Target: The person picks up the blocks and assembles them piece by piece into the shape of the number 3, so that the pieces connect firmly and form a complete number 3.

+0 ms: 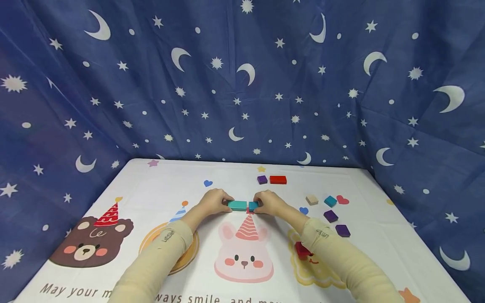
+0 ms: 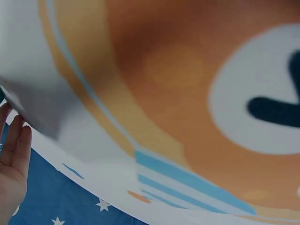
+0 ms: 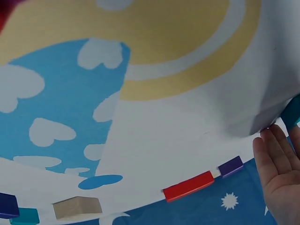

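Observation:
At mid-table in the head view, my left hand (image 1: 213,201) grips the left end of a long turquoise block (image 1: 238,205). My right hand (image 1: 271,203) pinches a smaller teal-blue block (image 1: 253,206) by its right side. The two blocks lie in line with a narrow gap between their facing ends. Both sit just above the pink rabbit's party hat (image 1: 248,229) printed on the cloth. Only the left hand's fingers (image 2: 21,145) show at the edge of the left wrist view. In the right wrist view, fingers (image 3: 276,152) meet a teal block edge.
Behind the hands lie a purple block (image 1: 262,179) and a red block (image 1: 278,179). To the right are a beige block (image 1: 312,199), a teal block (image 1: 330,201) and two purple blocks (image 1: 331,216). A red block (image 1: 302,250) lies beside the right forearm. A starry curtain (image 1: 242,84) hangs behind.

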The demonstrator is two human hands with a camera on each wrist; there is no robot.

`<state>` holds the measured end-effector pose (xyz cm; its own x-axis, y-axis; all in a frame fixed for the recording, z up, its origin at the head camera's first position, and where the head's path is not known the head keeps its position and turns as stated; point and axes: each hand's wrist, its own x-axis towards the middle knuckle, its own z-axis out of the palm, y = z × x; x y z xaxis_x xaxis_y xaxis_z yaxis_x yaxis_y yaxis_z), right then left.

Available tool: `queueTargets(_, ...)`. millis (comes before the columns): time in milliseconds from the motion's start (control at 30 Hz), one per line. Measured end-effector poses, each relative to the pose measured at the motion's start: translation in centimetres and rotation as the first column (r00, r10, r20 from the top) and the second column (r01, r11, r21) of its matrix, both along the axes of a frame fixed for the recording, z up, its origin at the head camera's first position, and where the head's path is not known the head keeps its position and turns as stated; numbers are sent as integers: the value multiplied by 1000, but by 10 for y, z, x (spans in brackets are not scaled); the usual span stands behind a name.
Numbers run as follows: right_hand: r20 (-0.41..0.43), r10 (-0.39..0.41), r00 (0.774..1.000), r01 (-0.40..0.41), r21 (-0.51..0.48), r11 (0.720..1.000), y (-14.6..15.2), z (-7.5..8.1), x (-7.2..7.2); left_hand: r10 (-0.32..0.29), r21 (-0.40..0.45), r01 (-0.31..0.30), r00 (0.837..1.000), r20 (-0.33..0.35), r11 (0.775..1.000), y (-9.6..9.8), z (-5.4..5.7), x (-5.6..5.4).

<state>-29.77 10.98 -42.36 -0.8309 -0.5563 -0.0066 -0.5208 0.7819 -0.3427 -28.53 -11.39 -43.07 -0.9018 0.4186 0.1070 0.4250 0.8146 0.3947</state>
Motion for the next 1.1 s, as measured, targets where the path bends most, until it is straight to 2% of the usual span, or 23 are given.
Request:
queueTargets(267, 14, -12, 1000, 12, 1, 1000, -7, 0, -1, 18, -65, -18, 1000, -9, 998, 2, 3, -2)
queueTargets(433, 1, -33, 999, 33, 35, 999, -7, -2, -3, -5, -77, 4, 1000, -12, 997, 4, 2, -3)
queueTargets(567, -18, -13, 1000, 14, 45, 999, -6, -3, -4, 7, -94, -8, 1000, -9, 996, 6, 1, -4)
queueTargets(833, -42, 15, 999, -13, 51, 999, -7, 0, -3, 33, -83, -32, 999, 14, 996, 7, 3, -4)
queueTargets(1100, 0, 2, 1000, -2, 52, 999, -7, 0, -4, 55, -74, -52, 998, 33, 996, 9, 4, -3)
